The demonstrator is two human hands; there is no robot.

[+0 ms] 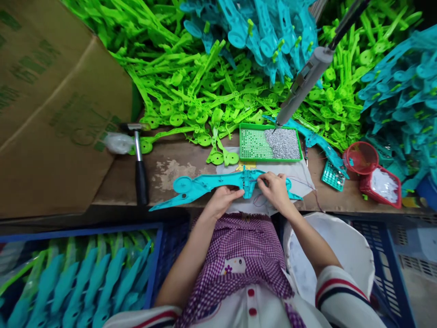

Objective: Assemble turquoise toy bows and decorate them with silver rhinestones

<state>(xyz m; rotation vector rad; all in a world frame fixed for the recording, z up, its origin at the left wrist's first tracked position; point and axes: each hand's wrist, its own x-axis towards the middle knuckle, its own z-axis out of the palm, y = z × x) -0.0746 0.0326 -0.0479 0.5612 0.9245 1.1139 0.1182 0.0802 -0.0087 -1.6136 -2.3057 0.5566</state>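
Observation:
A long teal plastic part (205,184) lies across the front edge of the worn wooden table (177,168), partly on a white cloth (300,175). My left hand (223,200) grips its lower edge near the middle, fingers curled around it. My right hand (275,189) is closed on the part just right of the middle, fingertips pinched together on it; thin red wire loops beside this hand. A green tray (269,143) of small silver screws sits just behind the part.
A grey powered screwdriver (307,82) hangs over the tray. A hammer (139,159) lies at left beside a cardboard box (51,114). Piles of green (205,82) and teal (406,95) parts fill the back. Red baskets (362,157) stand at right; a blue crate (85,269) of teal parts sits below left.

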